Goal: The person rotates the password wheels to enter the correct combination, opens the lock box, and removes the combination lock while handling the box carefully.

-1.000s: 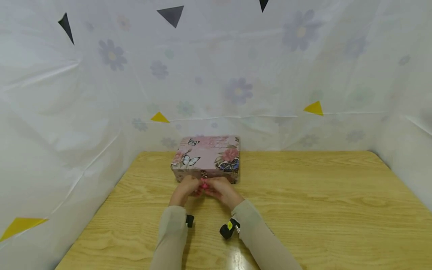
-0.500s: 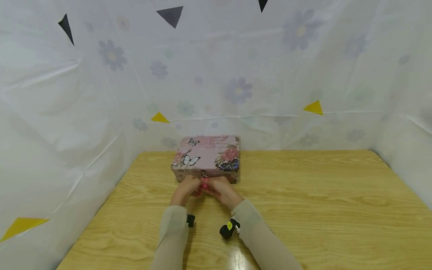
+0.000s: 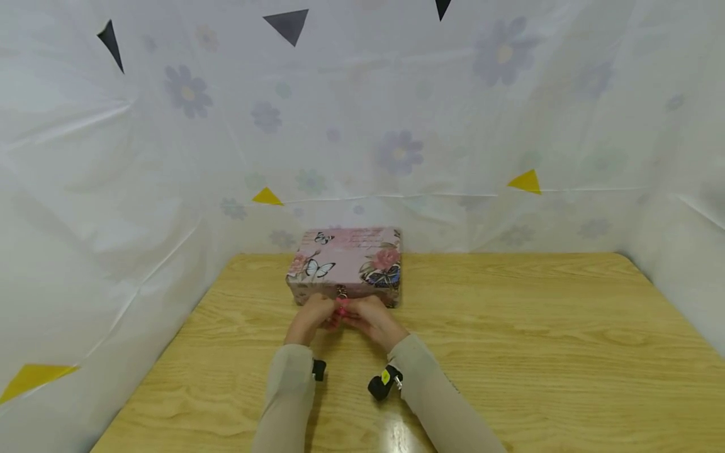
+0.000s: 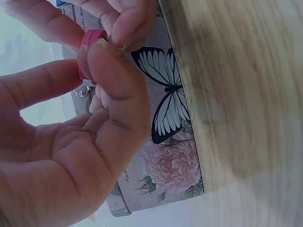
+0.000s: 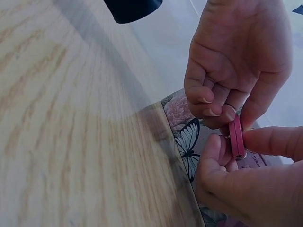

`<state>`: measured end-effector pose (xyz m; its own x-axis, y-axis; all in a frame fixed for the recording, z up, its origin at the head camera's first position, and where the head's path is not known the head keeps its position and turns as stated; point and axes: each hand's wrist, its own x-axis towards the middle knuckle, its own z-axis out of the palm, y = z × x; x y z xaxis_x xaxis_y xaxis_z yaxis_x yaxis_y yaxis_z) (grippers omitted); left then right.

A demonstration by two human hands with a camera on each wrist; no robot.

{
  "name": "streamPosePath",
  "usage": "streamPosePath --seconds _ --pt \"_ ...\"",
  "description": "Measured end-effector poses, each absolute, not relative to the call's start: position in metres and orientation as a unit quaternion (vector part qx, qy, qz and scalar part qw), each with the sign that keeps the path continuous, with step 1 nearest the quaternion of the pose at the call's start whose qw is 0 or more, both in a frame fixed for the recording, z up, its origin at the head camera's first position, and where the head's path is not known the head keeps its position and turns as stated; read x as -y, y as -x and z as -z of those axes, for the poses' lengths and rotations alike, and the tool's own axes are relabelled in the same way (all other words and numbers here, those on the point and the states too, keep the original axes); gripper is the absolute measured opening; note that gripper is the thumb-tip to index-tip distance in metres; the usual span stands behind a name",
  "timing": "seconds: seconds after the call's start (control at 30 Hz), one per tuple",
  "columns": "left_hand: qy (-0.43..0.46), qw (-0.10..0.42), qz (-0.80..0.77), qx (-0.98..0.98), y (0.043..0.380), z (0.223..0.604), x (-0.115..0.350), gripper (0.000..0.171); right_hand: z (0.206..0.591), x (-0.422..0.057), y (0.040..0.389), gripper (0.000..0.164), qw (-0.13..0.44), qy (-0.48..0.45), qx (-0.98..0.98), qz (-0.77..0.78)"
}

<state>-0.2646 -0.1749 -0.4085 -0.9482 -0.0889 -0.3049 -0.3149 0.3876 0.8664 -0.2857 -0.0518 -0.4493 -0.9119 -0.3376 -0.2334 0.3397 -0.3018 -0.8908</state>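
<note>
Box (image 3: 345, 258): covered in what looks like printed paper or card, smooth, with a soft low sheen
Pink piece (image 5: 236, 137): seemingly made of smooth plastic or painted metal, its finish not clearly shown
Clasp (image 4: 83, 93): made of metal, brightly polished
Tabletop (image 3: 538, 352): finished in smooth wood grain, a glossy glare thrown back near the front
Backdrop (image 3: 453, 126): formed of thin, plastic-looking sheet, creased, lightly shiny
Sleeves (image 3: 290, 390): made of matt, soft cloth
Wrist mount (image 3: 381, 387): made of dark, plastic-looking material, fitted with a shiny metal screw (image 3: 399, 383)

Box (image 3: 345, 251) on the table (image 3: 538, 352), near its far edge; sheet (image 3: 453, 138) behind; lock (image 5: 238, 137) at the box's front, between left hand (image 3: 316, 310) and right hand (image 3: 374, 316).
</note>
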Motion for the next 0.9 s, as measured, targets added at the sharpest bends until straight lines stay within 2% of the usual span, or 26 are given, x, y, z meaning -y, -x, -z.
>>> streamPosePath --seconds 0.2,0.6,0.9 --pt "0.115 0.108 -0.539 -0.828 0.263 0.407 0.175 0.018 0.447 0.049 0.285 0.023 0.212 -0.012 -0.559 0.802" --pt "0.103 0.11 -0.54 -0.828 0.267 0.412 0.179 0.019 0.444 0.048 0.288 0.02 0.231 -0.021 -0.576 0.784" --pt "0.113 0.11 -0.544 -0.824 0.26 0.403 0.175 0.018 0.442 0.04 0.288 0.023 0.223 -0.002 -0.596 0.771"
